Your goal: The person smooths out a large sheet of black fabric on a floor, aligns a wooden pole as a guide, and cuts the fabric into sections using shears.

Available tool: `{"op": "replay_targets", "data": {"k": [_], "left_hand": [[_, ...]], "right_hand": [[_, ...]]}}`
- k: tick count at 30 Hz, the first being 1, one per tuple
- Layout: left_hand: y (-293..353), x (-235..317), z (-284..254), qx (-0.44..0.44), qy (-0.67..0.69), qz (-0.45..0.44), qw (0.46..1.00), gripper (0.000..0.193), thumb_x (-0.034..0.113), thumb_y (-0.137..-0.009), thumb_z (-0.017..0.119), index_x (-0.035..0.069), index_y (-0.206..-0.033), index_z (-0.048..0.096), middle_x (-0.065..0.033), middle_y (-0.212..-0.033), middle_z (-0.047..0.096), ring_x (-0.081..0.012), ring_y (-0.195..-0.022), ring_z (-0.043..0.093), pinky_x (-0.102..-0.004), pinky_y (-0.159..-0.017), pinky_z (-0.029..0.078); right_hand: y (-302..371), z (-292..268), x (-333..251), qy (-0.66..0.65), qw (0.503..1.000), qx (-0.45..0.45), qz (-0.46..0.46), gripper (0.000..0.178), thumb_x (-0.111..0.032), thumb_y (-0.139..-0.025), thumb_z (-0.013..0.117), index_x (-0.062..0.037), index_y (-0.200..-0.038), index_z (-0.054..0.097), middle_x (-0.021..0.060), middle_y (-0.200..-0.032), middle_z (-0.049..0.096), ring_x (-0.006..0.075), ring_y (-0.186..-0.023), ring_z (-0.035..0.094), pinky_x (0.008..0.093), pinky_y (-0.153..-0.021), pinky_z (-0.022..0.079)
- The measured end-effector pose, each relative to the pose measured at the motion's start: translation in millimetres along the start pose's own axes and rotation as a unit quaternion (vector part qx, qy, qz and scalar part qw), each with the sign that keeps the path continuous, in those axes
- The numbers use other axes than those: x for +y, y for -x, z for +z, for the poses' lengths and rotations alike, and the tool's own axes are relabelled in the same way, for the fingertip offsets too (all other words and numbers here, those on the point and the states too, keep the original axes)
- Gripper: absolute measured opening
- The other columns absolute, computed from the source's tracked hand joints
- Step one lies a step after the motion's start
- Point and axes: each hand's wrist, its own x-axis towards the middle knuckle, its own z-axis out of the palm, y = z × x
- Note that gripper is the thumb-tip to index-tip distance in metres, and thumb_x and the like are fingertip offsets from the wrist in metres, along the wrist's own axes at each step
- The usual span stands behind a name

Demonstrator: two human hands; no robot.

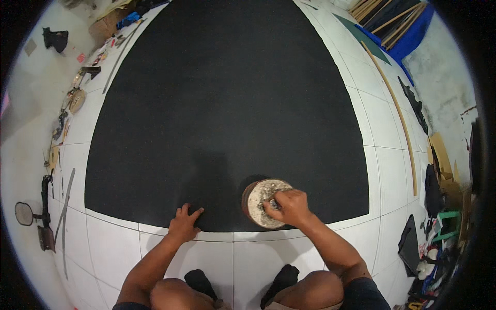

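A large black sheet (227, 103) lies spread over the white tiled floor in front of me. My left hand (184, 223) rests on its near edge, fingers spread and holding nothing. To the right, a round object (258, 209) with a pale, dark-speckled top and a reddish-brown side is on the sheet near the same edge. My right hand (289, 207) is over that top, closed in a pinch near its middle. Whatever the fingers pinch, a knob or something small, is hidden.
A long wooden strip (398, 113) lies on the floor at right, near a folded black piece (409, 247) and a green stool (447, 226). Wooden sticks (400, 31) lean at the far right. A mirror (24, 213) and a thin grey strip (67, 222) are at left.
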Motion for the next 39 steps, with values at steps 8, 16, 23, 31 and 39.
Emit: {"op": "replay_targets", "data": {"k": [8,16,23,31,39], "left_hand": [[22,49,-49,-0.057,0.021,-0.068,0.996,0.080,0.037,-0.080,0.077,0.013,-0.147,0.041,-0.0248,-0.152,0.031,-0.0432,-0.135,0.038,-0.0492,-0.112,0.036],[215,233,-149,-0.161,0.246,0.104,0.950,0.064,0.055,-0.090,0.061,0.008,-0.133,0.057,-0.0201,-0.128,0.062,-0.0361,-0.117,0.059,-0.0428,-0.103,0.046],[309,229,-268,-0.282,0.061,0.290,0.912,0.048,0.048,-0.099,0.050,0.009,-0.124,0.065,-0.0224,-0.137,0.050,-0.0366,-0.119,0.054,-0.0475,-0.099,0.045],[236,211,-435,-0.010,0.126,-0.155,0.980,0.061,0.055,-0.094,0.054,0.007,-0.133,0.058,-0.0178,-0.133,0.056,-0.0329,-0.120,0.056,-0.0438,-0.102,0.045],[115,496,-452,-0.136,0.435,-0.246,0.855,0.033,0.028,-0.091,0.067,0.004,-0.115,0.066,-0.0160,-0.105,0.067,-0.0290,-0.102,0.064,-0.0411,-0.091,0.050]], "right_hand": [[-33,-44,-44,0.022,0.953,-0.259,0.153,0.049,-0.045,-0.088,0.064,-0.0054,-0.116,0.059,0.0178,-0.092,0.071,0.0331,-0.078,0.071,0.0463,-0.066,0.057],[97,-304,-137,-0.103,0.786,-0.297,0.531,0.065,-0.059,-0.086,0.061,0.0023,-0.110,0.065,0.0227,-0.096,0.070,0.0418,-0.093,0.066,0.0488,-0.083,0.052],[419,-455,-221,-0.007,0.849,-0.185,0.496,0.048,-0.050,-0.093,0.057,-0.0071,-0.080,0.072,0.0147,-0.061,0.063,0.0339,-0.054,0.057,0.0479,-0.054,0.045],[375,-562,-104,-0.140,0.682,-0.218,0.684,0.047,-0.050,-0.092,0.059,-0.0071,-0.078,0.072,0.0141,-0.069,0.070,0.0314,-0.065,0.064,0.0456,-0.062,0.050],[267,-722,244,-0.073,0.727,0.036,0.682,0.041,-0.039,-0.087,0.069,0.0008,-0.095,0.070,0.0121,-0.071,0.069,0.0180,-0.066,0.068,0.0333,-0.063,0.054]]}}
